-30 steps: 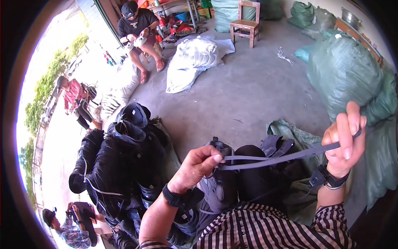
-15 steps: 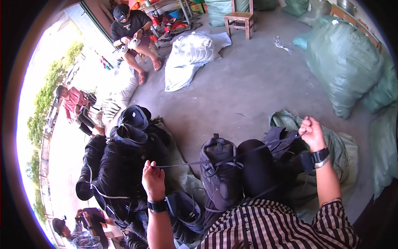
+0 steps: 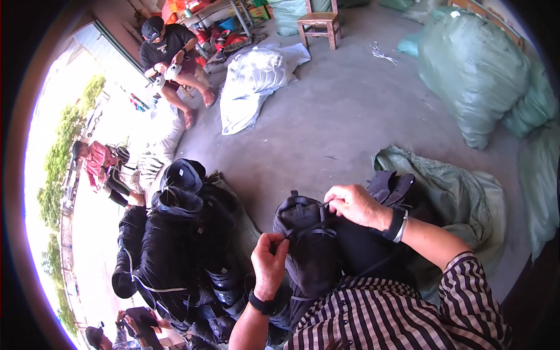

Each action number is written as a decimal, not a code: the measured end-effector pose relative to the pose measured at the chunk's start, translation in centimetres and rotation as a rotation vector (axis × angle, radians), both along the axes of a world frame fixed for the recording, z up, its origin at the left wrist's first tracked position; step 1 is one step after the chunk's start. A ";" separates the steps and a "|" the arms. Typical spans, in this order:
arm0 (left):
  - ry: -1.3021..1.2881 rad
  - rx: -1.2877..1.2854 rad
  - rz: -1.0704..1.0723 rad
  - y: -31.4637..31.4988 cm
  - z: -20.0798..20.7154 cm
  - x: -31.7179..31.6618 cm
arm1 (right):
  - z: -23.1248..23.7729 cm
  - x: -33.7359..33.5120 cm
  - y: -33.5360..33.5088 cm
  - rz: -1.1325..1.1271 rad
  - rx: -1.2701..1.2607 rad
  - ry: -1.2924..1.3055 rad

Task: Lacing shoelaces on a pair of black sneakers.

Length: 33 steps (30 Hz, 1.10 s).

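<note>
A dark grey ankle-high shoe (image 3: 315, 259) rests against my lap, its padded tongue and collar facing away from me. A thin dark shoelace (image 3: 302, 231) crosses the top of its tongue. My left hand (image 3: 270, 262) pinches the lace at the shoe's left side, thumb and fingers pressed together. At the collar's right edge, my right hand (image 3: 354, 205) grips the lace's other part between thumb and forefinger. A small loop of lace shows between the hands. Beyond my right wrist lie dark shoe pieces (image 3: 392, 185), partly hidden by my arm.
Nested black shoes (image 3: 175, 251) are piled to my left on sacking. A green sack (image 3: 461, 181) lies at my right. Full green bags (image 3: 475, 76), a wooden chair (image 3: 319, 24) and a white sack (image 3: 254, 81) stand farther off. Several people sit at the left, one person (image 3: 172, 64) handling a pale shoe.
Both hands have come in from wide apart to close by the shoe's collar, and the stretched lace has slackened. The view has shifted slightly.
</note>
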<state>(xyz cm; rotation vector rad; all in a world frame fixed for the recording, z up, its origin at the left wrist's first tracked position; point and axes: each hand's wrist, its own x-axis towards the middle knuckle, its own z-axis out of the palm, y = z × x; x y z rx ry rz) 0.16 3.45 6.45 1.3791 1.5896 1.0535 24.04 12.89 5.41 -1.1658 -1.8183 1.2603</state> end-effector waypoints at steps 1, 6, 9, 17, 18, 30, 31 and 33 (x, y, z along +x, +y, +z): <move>-0.003 -0.002 -0.005 -0.2 -0.2 0.1 | 0.1 0.1 -0.5 0.008 -0.036 0.003; -0.231 -0.097 0.016 -0.7 0.4 -0.1 | -0.8 0.6 -2.2 0.028 0.204 -0.138; -0.281 -0.060 0.155 -0.6 0.9 -1.9 | -0.9 0.8 -2.5 0.063 0.250 -0.215; -0.725 0.242 0.631 -0.8 0.2 -13.6 | -0.9 0.2 -2.2 0.029 0.320 -0.212; -0.745 0.287 0.679 -0.9 0.0 -14.9 | -0.8 0.2 -2.2 0.040 0.341 -0.260; -0.644 0.025 0.473 -0.9 -0.7 -12.1 | -0.7 -0.5 -2.2 0.074 0.206 -0.304; -0.579 -0.003 0.380 -1.0 -0.9 -10.9 | -0.8 -0.5 -2.2 0.073 0.211 -0.307; -0.483 -0.050 0.239 -1.1 -0.9 -7.6 | -1.0 -0.1 -1.8 0.100 0.199 -0.292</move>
